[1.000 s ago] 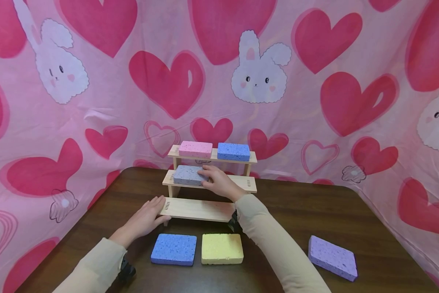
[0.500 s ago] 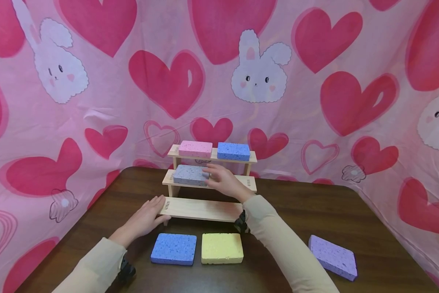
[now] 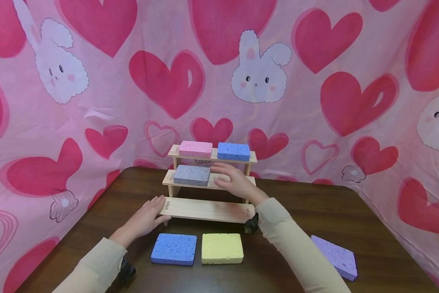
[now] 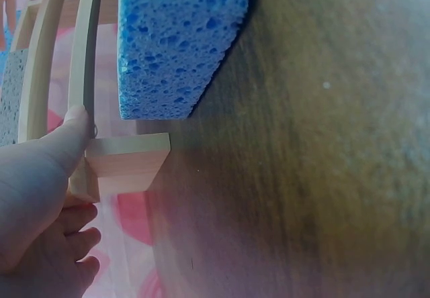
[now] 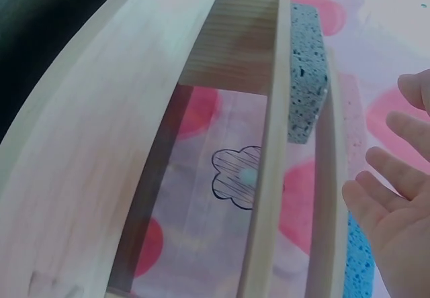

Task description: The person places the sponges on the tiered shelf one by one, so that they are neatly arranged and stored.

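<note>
A three-step wooden display stand (image 3: 208,209) stands on the table. My left hand (image 3: 142,219) holds its bottom step at the left end; in the left wrist view the thumb (image 4: 70,127) lies against the front edge. A grey speckled sponge (image 3: 191,175) lies on the left of the middle step. Just right of this sponge, my right hand (image 3: 238,183) hovers over the step with fingers spread loosely and nothing in them. On the top step sit a pink sponge (image 3: 195,149) and a blue sponge (image 3: 233,151) side by side.
In front of the stand, a second blue sponge (image 3: 174,249) and a yellow sponge (image 3: 222,248) lie on the dark wooden table (image 3: 278,266). A purple sponge (image 3: 336,258) lies at the right, partly behind the right sleeve. Behind hangs a pink heart-and-bunny cloth (image 3: 219,89).
My right hand has let go of the grey sponge and moved right, away from it. The sponge stays on the middle step, and my left hand keeps its place.
</note>
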Action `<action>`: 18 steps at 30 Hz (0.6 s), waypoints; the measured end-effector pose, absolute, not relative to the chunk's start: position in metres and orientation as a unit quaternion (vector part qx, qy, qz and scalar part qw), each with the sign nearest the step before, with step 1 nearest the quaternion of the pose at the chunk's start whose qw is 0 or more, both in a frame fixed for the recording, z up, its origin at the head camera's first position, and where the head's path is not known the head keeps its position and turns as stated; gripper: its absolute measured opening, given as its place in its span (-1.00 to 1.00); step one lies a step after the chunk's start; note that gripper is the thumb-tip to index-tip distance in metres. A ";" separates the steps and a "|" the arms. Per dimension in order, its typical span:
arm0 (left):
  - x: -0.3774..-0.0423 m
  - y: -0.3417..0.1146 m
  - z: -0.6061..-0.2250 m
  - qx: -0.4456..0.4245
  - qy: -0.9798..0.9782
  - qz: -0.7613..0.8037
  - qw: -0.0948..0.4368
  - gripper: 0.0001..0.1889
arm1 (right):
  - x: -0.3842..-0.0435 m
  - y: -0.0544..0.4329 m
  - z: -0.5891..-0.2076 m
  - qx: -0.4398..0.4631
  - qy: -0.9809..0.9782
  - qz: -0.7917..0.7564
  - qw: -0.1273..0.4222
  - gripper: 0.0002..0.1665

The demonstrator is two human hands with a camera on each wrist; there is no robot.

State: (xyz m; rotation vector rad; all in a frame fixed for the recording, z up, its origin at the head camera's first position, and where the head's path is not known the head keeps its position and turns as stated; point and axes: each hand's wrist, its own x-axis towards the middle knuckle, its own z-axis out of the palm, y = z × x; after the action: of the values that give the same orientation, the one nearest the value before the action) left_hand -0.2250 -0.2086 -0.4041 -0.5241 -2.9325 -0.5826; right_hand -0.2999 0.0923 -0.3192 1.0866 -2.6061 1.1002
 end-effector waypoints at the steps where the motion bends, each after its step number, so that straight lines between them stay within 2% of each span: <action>1: -0.225 -0.209 -0.404 -0.172 -0.965 -0.192 0.053 -0.25 | -0.299 0.094 -0.318 0.359 -0.858 0.361 0.058 -0.44; 18: -0.224 -0.208 -0.403 -0.176 -0.963 -0.197 0.053 -0.26 | -0.280 0.134 -0.307 0.391 -0.848 0.347 0.094 -0.40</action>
State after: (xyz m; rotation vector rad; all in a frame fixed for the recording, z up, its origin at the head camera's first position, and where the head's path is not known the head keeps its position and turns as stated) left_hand -0.2238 -0.2084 -0.4029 -0.5336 -2.9268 -0.5985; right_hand -0.2804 0.1336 -0.3070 1.1588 -2.5144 1.0292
